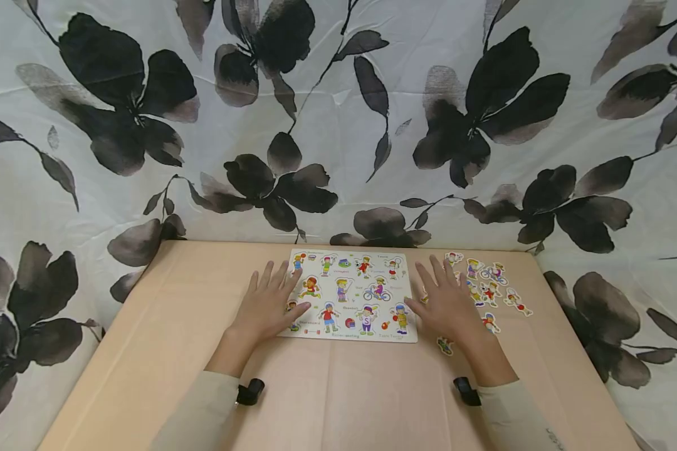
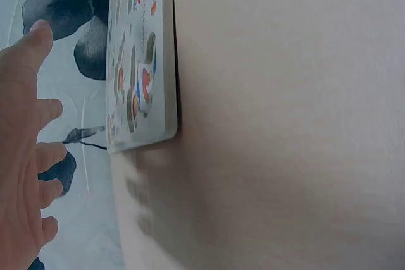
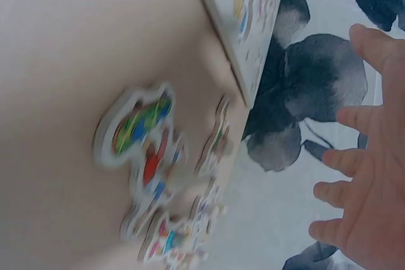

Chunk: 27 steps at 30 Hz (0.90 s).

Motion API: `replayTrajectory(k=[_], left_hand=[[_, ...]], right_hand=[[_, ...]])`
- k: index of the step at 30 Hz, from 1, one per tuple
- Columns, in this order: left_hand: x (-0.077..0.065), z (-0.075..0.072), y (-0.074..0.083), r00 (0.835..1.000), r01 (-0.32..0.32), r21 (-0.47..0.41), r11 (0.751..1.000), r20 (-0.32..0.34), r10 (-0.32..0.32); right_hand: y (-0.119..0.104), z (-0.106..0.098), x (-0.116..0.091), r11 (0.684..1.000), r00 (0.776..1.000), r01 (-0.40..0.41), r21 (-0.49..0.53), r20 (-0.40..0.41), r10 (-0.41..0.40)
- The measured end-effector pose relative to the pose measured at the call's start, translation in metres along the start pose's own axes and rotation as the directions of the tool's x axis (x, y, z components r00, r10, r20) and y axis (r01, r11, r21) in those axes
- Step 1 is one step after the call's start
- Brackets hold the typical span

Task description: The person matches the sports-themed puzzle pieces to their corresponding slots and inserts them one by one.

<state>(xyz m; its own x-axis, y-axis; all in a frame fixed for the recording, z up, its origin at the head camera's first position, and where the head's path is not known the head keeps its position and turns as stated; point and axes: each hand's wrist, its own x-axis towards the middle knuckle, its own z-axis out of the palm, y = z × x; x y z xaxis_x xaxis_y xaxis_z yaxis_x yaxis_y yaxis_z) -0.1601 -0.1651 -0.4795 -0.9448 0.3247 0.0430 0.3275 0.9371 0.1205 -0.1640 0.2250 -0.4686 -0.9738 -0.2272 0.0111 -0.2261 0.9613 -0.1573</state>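
A white puzzle board [image 1: 327, 289] printed with small sports figures lies flat on the table; cut-out recesses show in it in the left wrist view. Over its left edge my left hand [image 1: 267, 307] is spread, fingers straight and apart, holding nothing. My right hand [image 1: 450, 308] spreads the same way just past the right edge, close to the loose pieces, and also holds nothing. In both wrist views the hands stand raised above the tabletop. Several loose figure pieces, among them a cyclist [image 1: 493, 274], lie right of the board, some partly hidden behind the right hand.
A small green piece [image 1: 444, 346] lies apart from the others, near the right wrist. The light wooden table [image 1: 338, 401] ends at a white cloth [image 1: 344, 125] with dark flowers behind and at the sides. Black bands with cameras sit on both wrists.
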Motion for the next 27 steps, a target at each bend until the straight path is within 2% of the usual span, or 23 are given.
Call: replayTrajectory(k=[12,17,22,27], left_hand=[[0.002,0.009,-0.018,1.000,-0.023,-0.008,1.000,0.015,0.023],[0.004,0.012,-0.025,0.999,-0.040,-0.011,0.999,0.020,0.040],[0.007,0.014,-0.033,0.998,-0.050,-0.031,0.998,0.048,0.051],[0.011,0.017,-0.042,0.994,-0.051,-0.070,0.996,0.089,0.057]], right_hand=[[0.044,0.003,-0.006,0.998,0.996,0.057,0.036,-0.070,-0.055],[0.061,0.004,-0.014,0.997,0.996,0.043,0.067,-0.083,-0.038],[0.079,0.004,-0.018,0.995,0.994,0.052,0.088,-0.100,-0.043],[0.101,0.008,-0.021,0.985,0.994,0.065,0.161,-0.101,-0.049]])
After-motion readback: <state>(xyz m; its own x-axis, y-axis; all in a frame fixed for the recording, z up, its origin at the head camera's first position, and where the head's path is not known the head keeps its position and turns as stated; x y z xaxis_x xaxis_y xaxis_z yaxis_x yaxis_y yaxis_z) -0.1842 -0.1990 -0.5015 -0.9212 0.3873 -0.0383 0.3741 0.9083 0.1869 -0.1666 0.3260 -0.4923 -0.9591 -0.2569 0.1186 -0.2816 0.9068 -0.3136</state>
